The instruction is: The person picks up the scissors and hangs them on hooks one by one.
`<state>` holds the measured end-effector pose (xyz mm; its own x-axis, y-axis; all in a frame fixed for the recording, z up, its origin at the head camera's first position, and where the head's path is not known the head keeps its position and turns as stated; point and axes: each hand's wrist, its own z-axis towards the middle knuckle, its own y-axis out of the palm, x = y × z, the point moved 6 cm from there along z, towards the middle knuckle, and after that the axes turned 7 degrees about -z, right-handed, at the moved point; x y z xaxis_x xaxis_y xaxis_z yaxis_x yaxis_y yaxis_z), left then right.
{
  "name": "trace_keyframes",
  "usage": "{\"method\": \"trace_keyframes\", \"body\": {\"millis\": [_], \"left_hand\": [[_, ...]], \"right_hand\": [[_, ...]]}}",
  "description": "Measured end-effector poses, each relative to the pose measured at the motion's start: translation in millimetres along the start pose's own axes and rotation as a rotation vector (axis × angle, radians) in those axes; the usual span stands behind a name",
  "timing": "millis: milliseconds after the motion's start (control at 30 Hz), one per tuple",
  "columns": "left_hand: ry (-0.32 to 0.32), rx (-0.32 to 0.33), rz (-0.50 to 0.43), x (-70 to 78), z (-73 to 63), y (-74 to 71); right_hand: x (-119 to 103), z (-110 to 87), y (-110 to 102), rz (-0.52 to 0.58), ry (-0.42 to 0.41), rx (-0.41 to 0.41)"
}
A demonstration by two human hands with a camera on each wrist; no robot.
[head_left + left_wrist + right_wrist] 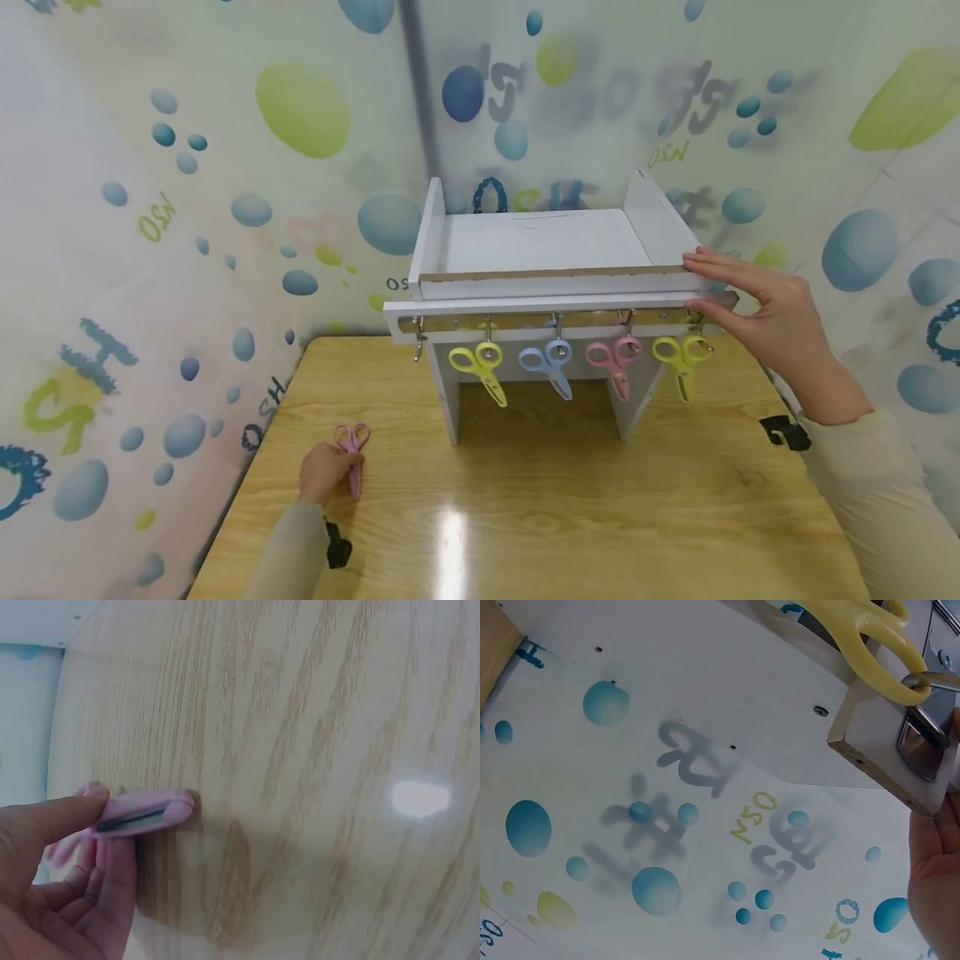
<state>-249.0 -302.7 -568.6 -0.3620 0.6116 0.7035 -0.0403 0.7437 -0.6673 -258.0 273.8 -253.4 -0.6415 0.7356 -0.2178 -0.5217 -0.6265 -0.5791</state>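
My left hand (pixel 322 472) pinches a pair of pink scissors (pixel 355 475) at the left of the table. In the left wrist view, thumb and fingers hold the scissors (pixel 150 810) by the blades, the tip toward the wood. My right hand (pixel 780 312) rests on the right end of a white shelf (pixel 540 242), fingers on top and thumb at the hook rail (pixel 525 319). From that rail hang yellow scissors (pixel 480 367), blue scissors (pixel 547 362), another pink pair (pixel 613 358) and, nearest my right hand, a second yellow pair (pixel 682 358).
The leftmost hook (pixel 418 342) carries nothing. The shelf stands on two white side panels (pixel 447 400) on the wooden table (pixel 555 517). Patterned walls (pixel 225 250) close in behind and at the sides. A black strap piece (pixel 784 433) shows by the right wrist.
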Motion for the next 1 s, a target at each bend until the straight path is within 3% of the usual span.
{"method": "trace_keyframes", "body": {"millis": [267, 367, 500, 633, 767, 867, 1000], "left_hand": [[-0.068, -0.001, -0.161, -11.4, 2.7, 1.4], [-0.104, -0.030, -0.295, -8.9, 2.4, 1.7], [-0.140, -0.097, -0.540, 4.9, -0.2, 2.3], [-0.123, -0.163, -0.697, 33.0, -7.4, -0.2], [-0.024, -0.200, -0.858, 71.9, -20.2, -9.6], [0.146, -0.206, -0.936, 101.7, -33.0, -20.9], [0.398, -0.194, -0.939, 136.0, -54.3, -36.4]], "right_hand": [[3.0, 3.0, 2.5, 0.006, 0.001, -0.015], [4.0, 2.2, 3.1, 0.015, 0.001, -0.013], [3.9, 1.5, 3.1, 0.031, 0.001, -0.002], [3.0, 1.1, 2.5, 0.037, 0.003, 0.002], [2.8, 0.6, 2.2, 0.036, 0.012, 0.002], [2.7, 0.0, 1.7, 0.034, 0.014, 0.002], [2.5, -0.7, 1.1, 0.035, 0.019, 0.005]]}}
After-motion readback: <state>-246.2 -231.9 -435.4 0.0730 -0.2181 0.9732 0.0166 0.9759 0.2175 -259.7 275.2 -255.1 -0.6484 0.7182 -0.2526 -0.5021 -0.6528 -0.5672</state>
